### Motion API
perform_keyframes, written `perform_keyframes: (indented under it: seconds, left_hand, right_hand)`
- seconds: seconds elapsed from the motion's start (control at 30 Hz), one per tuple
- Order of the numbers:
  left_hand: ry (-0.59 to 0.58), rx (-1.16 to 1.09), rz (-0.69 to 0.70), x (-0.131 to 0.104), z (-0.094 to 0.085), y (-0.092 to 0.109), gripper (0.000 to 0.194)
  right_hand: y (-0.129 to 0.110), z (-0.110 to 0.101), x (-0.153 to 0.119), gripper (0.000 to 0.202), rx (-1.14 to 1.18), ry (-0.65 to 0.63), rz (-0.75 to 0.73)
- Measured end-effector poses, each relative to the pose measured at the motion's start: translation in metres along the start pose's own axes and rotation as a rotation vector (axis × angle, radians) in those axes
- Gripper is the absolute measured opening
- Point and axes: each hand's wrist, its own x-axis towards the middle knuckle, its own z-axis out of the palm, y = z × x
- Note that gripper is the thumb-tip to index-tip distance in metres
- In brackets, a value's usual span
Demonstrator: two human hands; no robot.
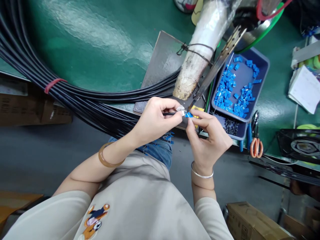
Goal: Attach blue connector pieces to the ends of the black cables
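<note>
My left hand pinches the end of a black cable between thumb and fingers. Right against that end, a small blue connector sits between the thumb and index finger of my right hand. Cable end and connector meet, but my fingertips hide how far they are joined. Just above them points the lower end of a soldering iron on a slanting perforated metal holder. A thick bundle of black cables runs in from the left, with several blue connectors on ends hanging by my lap.
A white plastic-wrapped pipe comes down close above my hands. To the right, a grey bin holds blue connectors and a lower bin small black pieces. Orange-handled scissors lie by the edge of the green table.
</note>
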Motion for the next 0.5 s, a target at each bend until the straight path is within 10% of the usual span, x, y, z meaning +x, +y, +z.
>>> perform_keyframes:
  seconds: [0.5]
  left_hand:
    - [-0.052,0.023,-0.048,-0.0032,-0.0028,-0.0014,0.014]
  right_hand:
    - [-0.001,-0.002,-0.0026,0.017,-0.061,-0.033,-0.064]
